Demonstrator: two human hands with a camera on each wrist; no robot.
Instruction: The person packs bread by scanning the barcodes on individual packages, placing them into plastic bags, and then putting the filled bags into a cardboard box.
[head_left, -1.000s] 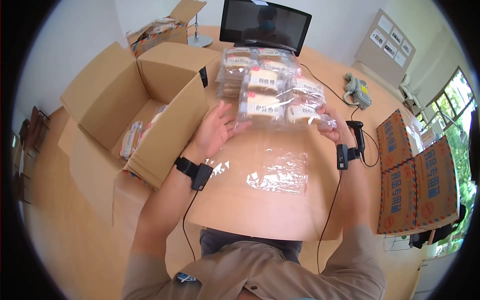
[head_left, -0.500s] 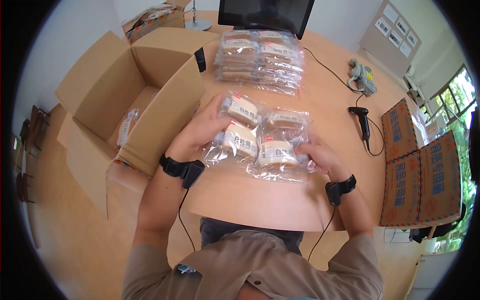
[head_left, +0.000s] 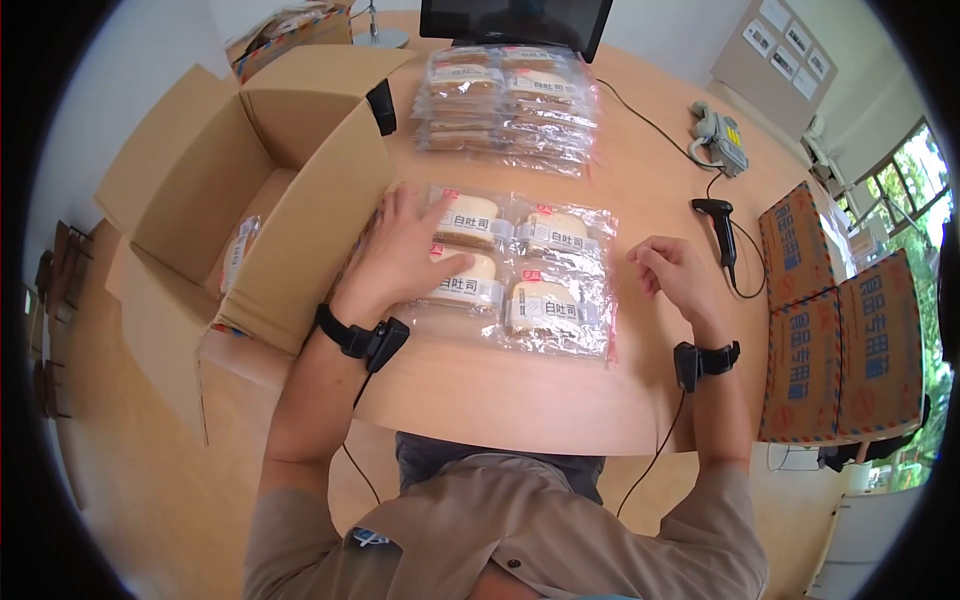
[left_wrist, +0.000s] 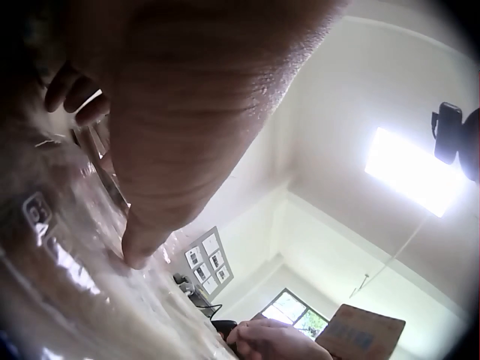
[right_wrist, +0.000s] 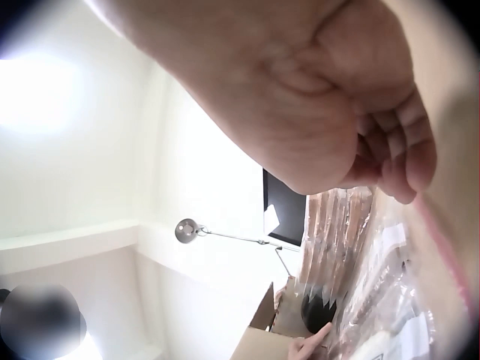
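A clear plastic pack [head_left: 548,310] of several white-labelled sliced-bread packets lies flat on the table in front of me. My left hand [head_left: 395,250] rests spread on its left side, the thumb across the lower left bread packet; the left wrist view shows that thumb [left_wrist: 142,244] on the shiny film. Beside the pack's right edge, my right hand [head_left: 672,275] is raised and apart from it. Its fingers hang loosely curled with nothing in them, as the right wrist view also shows. Behind the pack stands a stack of similar bread packs [head_left: 505,105].
An open cardboard box [head_left: 320,210] at left holds a bread pack [head_left: 240,255]. A monitor [head_left: 515,25] stands behind the stack. Toward the right are a black barcode scanner [head_left: 718,235], a telephone [head_left: 720,140] and printed cartons [head_left: 835,350]. Cables run from both wrists.
The bread pack came from over the stack toward me, with both hands gripping it midway. Now it lies flat; the right hand has let go and the left has spread over its left side.
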